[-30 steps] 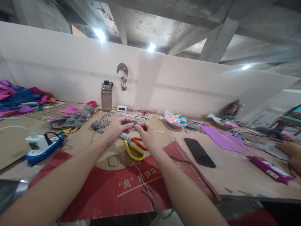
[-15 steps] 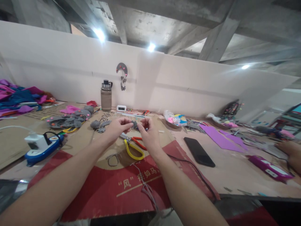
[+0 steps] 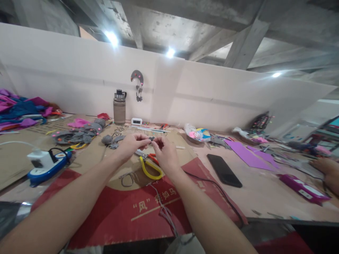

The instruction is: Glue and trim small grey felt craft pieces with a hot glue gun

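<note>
My left hand (image 3: 132,144) and my right hand (image 3: 164,152) meet above the cardboard sheet (image 3: 111,211), fingers pinched together on a small grey piece (image 3: 152,139) held between them. Directly under the hands lie yellow-handled scissors (image 3: 149,169) and red-handled pliers (image 3: 153,158). A grey wire loop (image 3: 127,179) rests on the cardboard nearer me, and a grey cord (image 3: 165,211) trails toward the table's front edge.
Grey felt pieces with pink dots (image 3: 79,134) and a water bottle (image 3: 119,107) sit at the back left, a blue and white device (image 3: 46,164) at the left. A black phone (image 3: 224,170), purple sheet (image 3: 247,155) and another person's hand (image 3: 327,169) are at the right.
My hands stay together on the small grey piece, shifting slightly; the fingers have reworked their pinch. Nothing else on the table moved.
</note>
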Demonstrator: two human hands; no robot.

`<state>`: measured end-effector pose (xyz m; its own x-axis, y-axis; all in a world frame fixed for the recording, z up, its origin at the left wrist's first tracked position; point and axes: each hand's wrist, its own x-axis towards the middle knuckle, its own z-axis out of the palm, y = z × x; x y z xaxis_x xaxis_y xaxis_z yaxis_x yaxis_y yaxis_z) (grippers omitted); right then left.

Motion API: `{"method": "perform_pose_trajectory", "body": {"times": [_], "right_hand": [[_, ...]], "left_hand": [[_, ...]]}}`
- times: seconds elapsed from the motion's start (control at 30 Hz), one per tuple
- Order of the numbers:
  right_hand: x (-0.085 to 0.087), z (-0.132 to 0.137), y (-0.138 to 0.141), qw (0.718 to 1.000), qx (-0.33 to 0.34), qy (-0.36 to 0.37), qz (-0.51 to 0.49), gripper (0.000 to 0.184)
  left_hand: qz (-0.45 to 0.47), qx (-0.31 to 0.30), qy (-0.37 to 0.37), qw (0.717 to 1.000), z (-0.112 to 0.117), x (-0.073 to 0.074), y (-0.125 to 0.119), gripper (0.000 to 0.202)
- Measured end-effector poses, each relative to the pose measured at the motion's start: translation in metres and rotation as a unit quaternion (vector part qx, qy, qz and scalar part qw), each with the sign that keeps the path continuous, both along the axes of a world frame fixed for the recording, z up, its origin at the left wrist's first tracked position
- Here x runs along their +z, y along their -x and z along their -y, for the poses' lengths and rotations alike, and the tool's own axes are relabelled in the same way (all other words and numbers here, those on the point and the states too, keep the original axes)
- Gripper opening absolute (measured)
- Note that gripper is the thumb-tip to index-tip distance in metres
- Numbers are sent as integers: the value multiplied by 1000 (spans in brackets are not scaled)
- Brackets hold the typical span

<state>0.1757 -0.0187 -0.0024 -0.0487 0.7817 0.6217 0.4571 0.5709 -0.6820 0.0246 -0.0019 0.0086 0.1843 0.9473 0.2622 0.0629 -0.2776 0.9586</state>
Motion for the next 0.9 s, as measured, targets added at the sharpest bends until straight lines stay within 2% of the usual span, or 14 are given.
{"method": "perform_pose_trajectory", "body": {"times": [0.23, 0.53, 0.67, 0.9], "right_hand": [[-1, -2, -1, 1000, -6, 0, -20, 13], [-1, -3, 0, 1000, -20, -2, 3, 9], [-2, -3, 0, 1000, -20, 1, -4, 7], [1, -3, 1, 994, 16, 46, -102, 14]], "left_hand": [[-13, -15, -5, 1000, 3, 3, -1, 21], [-126, 3, -72, 989, 8, 8, 1, 20], [-120, -2, -58, 991, 8, 7, 0, 22], [-46, -5, -17, 999, 2, 2, -1, 25]]}}
